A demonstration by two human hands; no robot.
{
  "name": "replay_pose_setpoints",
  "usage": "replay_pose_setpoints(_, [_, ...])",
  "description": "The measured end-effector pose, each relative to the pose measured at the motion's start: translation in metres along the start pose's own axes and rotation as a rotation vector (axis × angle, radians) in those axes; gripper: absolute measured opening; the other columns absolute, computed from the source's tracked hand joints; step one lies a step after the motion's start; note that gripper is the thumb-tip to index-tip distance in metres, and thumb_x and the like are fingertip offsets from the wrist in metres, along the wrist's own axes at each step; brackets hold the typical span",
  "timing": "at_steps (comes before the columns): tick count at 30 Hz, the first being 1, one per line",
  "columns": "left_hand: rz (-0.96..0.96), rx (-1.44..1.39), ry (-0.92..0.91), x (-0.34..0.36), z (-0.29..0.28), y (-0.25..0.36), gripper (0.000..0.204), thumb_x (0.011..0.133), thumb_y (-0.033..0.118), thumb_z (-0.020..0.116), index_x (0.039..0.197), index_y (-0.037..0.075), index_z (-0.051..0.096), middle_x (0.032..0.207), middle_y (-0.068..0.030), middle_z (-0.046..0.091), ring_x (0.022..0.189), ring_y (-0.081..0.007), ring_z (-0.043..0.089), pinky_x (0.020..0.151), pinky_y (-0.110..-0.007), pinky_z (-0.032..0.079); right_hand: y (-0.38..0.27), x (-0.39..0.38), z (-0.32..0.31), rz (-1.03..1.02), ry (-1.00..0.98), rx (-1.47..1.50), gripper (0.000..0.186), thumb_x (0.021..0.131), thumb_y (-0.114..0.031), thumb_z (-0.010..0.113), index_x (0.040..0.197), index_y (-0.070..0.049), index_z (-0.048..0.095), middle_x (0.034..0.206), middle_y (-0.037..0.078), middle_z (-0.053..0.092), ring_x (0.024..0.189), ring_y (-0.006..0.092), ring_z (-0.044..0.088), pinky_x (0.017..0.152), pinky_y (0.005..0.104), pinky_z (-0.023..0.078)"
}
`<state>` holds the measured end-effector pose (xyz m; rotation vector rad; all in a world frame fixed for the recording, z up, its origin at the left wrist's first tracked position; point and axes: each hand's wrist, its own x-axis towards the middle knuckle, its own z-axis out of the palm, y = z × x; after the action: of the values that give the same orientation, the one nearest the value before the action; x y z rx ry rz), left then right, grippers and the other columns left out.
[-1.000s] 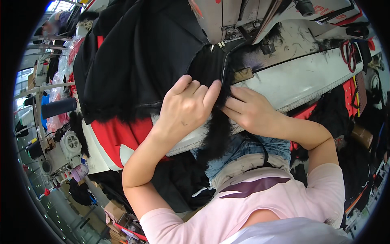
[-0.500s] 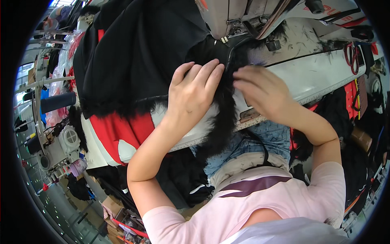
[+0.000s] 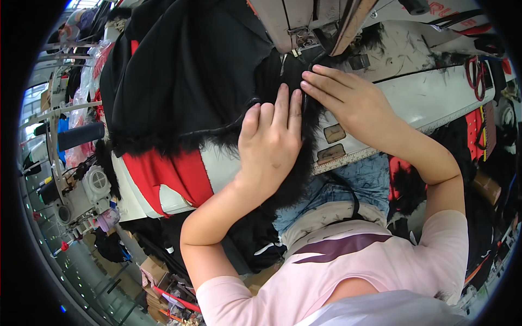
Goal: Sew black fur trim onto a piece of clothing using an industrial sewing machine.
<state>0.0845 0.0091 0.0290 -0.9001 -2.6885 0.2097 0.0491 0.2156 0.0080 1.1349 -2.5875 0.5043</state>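
Red lettering (image 3: 436, 9) marks the sewing machine (image 3: 274, 24). The black garment (image 3: 206, 65) lies before it on the counter (image 3: 408, 106), one furry edge (image 3: 311, 136) running lengthwise from the needle area toward the person. The left grip (image 3: 273, 138) rests on cloth, whether pinching I cannot tell; the right grip (image 3: 356, 108) lies wide, fingers straight.

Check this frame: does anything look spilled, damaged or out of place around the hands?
Loose black fluff untidily litters the sewing machine bed beyond the right hand, looking like shed fur. Two brownish patches mark the white tabletop; whether damage, I cannot tell.
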Motion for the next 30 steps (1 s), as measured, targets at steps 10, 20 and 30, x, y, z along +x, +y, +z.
replay_pose_setpoints(10, [-0.031, -0.137, -0.073, -0.002, 0.001, 0.005, 0.049, 0.082, 0.015, 0.055, 0.128, -0.001, 0.062, 0.144, -0.0108, 0.052, 0.134, -0.0208, 0.048, 0.116, -0.041, 0.026, 0.007, 0.001, -0.003, -0.05, -0.043, -0.026, 0.05, 0.078, -0.006, 0.059, 0.128, -0.003, 0.06, 0.135, 0.009, 0.058, 0.13, 0.0261, 0.051, 0.101, 0.0396, 0.048])
replay_pose_setpoints(20, [-0.165, -0.193, -0.101, -0.012, 0.0, 0.014, 0.075, 0.07, 0.02, 0.077, 0.14, 0.007, 0.052, 0.144, -0.0063, 0.053, 0.133, -0.0174, 0.05, 0.118, -0.045, 0.02, 0.017, 0.004, -0.004, -0.096, -0.027, 0.029, 0.05, 0.079, -0.003, 0.059, 0.129, -0.004, 0.06, 0.136, 0.01, 0.057, 0.127, 0.0274, 0.054, 0.103, 0.0387, 0.046])
replay_pose_setpoints(30, [-0.121, -0.178, -0.131, -0.009, 0.0, -0.002, 0.079, 0.067, 0.02, 0.08, 0.14, 0.012, 0.053, 0.145, -0.0027, 0.053, 0.132, -0.0155, 0.051, 0.115, -0.048, 0.021, 0.054, 0.023, -0.014, -0.063, 0.008, -0.079, 0.039, 0.083, -0.002, 0.059, 0.12, -0.012, 0.064, 0.104, 0.008, 0.065, 0.085, 0.0288, 0.064, 0.073, 0.038, 0.052])
